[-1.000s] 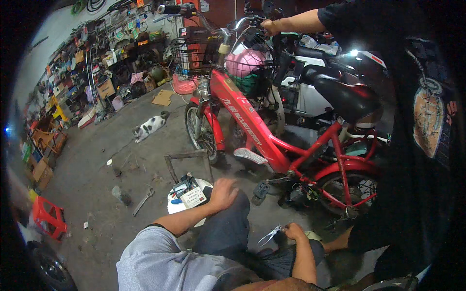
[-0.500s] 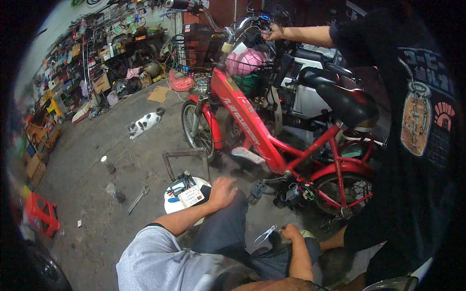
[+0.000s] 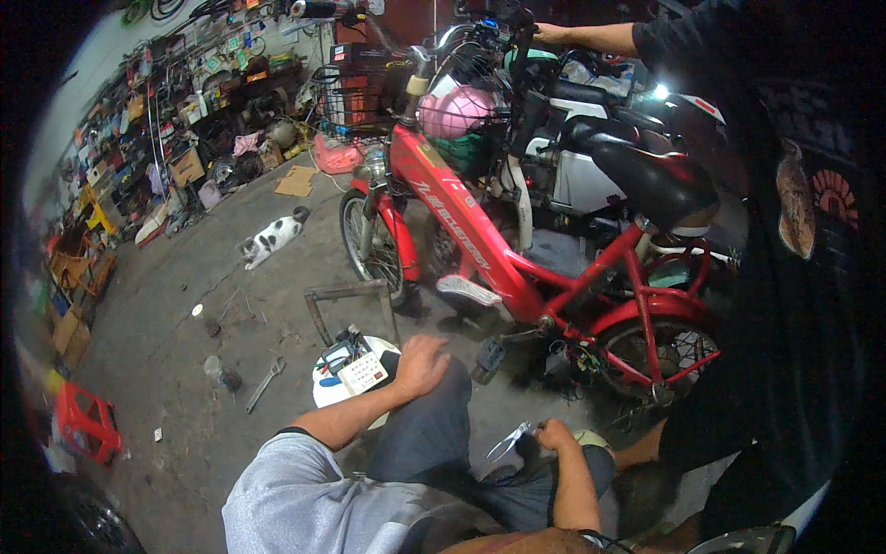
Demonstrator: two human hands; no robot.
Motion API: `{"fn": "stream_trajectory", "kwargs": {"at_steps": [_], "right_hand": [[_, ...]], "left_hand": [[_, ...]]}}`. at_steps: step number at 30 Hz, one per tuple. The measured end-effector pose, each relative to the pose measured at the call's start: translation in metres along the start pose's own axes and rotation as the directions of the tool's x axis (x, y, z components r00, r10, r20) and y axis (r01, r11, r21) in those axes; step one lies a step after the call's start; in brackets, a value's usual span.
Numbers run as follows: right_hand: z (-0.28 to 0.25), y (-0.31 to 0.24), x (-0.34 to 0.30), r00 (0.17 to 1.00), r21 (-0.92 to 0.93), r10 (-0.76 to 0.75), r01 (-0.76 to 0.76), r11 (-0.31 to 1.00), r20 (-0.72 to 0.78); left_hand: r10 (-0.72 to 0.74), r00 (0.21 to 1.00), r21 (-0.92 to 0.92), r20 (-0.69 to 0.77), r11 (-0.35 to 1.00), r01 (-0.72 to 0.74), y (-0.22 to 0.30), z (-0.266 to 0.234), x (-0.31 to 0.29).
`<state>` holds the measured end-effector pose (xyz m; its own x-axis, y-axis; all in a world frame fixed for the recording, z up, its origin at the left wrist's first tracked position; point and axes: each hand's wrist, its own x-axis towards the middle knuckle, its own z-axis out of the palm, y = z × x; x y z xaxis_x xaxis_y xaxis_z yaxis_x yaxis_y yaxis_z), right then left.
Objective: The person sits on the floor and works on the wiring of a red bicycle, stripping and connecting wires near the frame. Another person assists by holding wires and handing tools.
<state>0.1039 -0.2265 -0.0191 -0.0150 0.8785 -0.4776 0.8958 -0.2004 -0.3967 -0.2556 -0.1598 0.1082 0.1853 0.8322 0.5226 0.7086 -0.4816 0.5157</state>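
Pretty clearly a bike repair shop, and a messy place too. There's 1 red bike (image 3: pixel 466 242) with loose wires (image 3: pixel 587 355) near its pedals, 1 white scooter (image 3: pixel 583 174) behind it, a wrench (image 3: pixel 266 384) lying on the grubby floor (image 3: pixel 185 360) and pliers (image 3: pixel 506 443) in the right hand (image 3: pixel 555 434). Plus boxes (image 3: pixel 187 167) and clutter (image 3: pixel 134 143) heaped all along the wall (image 3: pixel 103 72).

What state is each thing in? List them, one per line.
Left hand, open, resting on a knee
Right hand, closed on pliers
Pliers, spread open
Red bike, upright
Cat, lying down
Wrench, lying flat
Cardboard, lying flat
Light, on
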Motion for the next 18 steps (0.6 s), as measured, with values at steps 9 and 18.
{"fn": "stream_trajectory", "kwargs": {"at_steps": [9, 18], "right_hand": [[-0.008, -0.011, -0.017, 0.997, 0.022, -0.047, 0.046, 0.999, 0.068], [-0.009, -0.022, -0.017, 0.995, 0.054, 0.082, -0.079, 0.995, -0.049]], "left_hand": [[0.065, 0.998, 0.049, -0.003, 0.997, -0.065, -0.009, 0.01, 0.002], [0.04, 0.995, 0.008, 0.091, 0.999, -0.041, -0.005, 0.003, 0.006]]}}
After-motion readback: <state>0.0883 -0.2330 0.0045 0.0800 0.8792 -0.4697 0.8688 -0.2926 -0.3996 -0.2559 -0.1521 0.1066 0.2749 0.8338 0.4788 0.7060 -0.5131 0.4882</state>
